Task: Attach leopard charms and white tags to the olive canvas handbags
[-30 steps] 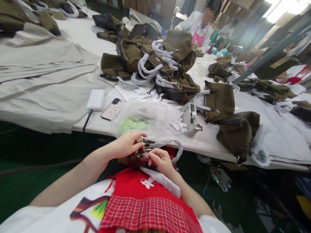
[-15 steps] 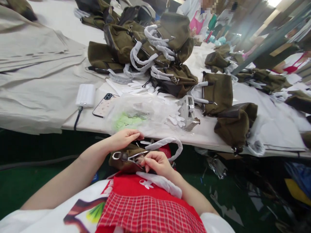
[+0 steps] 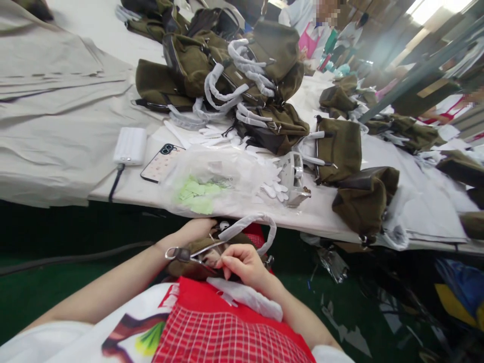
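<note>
An olive bag (image 3: 179, 269) with a metal zipper, a ring at its left end and white-wrapped handles lies in my lap, against the red apron (image 3: 204, 297). Its zipper is partly unzipped near the left end. Over the zipper opening is my right hand (image 3: 242, 262), fingers pinched together; what they hold is too small to make out. My left hand (image 3: 198, 229) reaches to the far side of the bag, under the table edge, with its fingers hidden. One wrapped handle (image 3: 270, 232) arches up beyond my right hand.
On the white table (image 3: 124, 194) are a white power block (image 3: 130, 146), a phone (image 3: 157, 164), a plastic bag with green pieces (image 3: 200, 194) and a metal dispenser (image 3: 297, 179). Behind lies a pile of olive bags (image 3: 189, 65). A person (image 3: 310, 38) is at the far side.
My left hand has moved down from the table edge to the far side of the bag, its fingers now out of sight. My right hand stays pinched over the zipper. The view has shifted slightly.
</note>
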Action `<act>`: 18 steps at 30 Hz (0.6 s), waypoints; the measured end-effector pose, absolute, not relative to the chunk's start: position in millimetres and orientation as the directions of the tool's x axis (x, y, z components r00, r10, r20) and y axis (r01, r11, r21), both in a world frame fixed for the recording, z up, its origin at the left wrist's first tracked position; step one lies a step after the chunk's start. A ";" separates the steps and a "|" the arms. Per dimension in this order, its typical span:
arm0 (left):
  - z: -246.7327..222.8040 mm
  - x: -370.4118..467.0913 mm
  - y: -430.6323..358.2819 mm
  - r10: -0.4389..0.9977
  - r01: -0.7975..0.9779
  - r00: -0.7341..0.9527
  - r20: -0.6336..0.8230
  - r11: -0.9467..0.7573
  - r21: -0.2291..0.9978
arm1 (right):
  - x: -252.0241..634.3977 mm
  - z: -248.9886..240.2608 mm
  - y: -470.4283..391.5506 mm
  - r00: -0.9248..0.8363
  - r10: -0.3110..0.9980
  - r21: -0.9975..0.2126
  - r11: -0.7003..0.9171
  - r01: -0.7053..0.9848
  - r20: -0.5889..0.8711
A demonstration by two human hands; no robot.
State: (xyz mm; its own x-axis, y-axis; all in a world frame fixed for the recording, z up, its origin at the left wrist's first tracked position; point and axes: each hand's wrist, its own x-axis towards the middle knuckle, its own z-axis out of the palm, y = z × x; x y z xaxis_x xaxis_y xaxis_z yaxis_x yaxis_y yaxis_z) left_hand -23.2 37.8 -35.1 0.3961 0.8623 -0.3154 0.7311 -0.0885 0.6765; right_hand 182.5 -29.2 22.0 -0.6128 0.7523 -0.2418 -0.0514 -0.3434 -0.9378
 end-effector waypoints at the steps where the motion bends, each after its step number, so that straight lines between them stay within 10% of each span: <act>1: -25.1 -27.0 34.5 0.857 0.755 0.407 -0.317 -0.120 0.644 | 182.9 23.0 -29.0 -0.612 0.753 -0.938 -0.344 -0.052 -0.242; 11: 96.8 -59.4 -5.8 0.947 0.870 0.320 -0.010 -0.290 0.399 | 183.8 29.3 -33.4 -0.694 0.693 -0.939 -0.337 -0.073 -0.195; 18: 90.8 -33.7 18.7 0.891 0.876 0.390 0.234 -0.437 0.205 | 186.7 29.3 -39.2 -0.661 0.730 -0.950 -0.300 -0.081 -0.174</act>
State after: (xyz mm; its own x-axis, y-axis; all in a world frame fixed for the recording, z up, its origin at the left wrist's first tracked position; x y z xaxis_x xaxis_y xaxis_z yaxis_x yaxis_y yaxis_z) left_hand -33.7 18.7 90.8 0.3897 0.8908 0.2336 0.8759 -0.4369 0.2047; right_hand 186.7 -39.2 29.3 -0.6611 0.7299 -0.1740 -0.0813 -0.3002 -0.9504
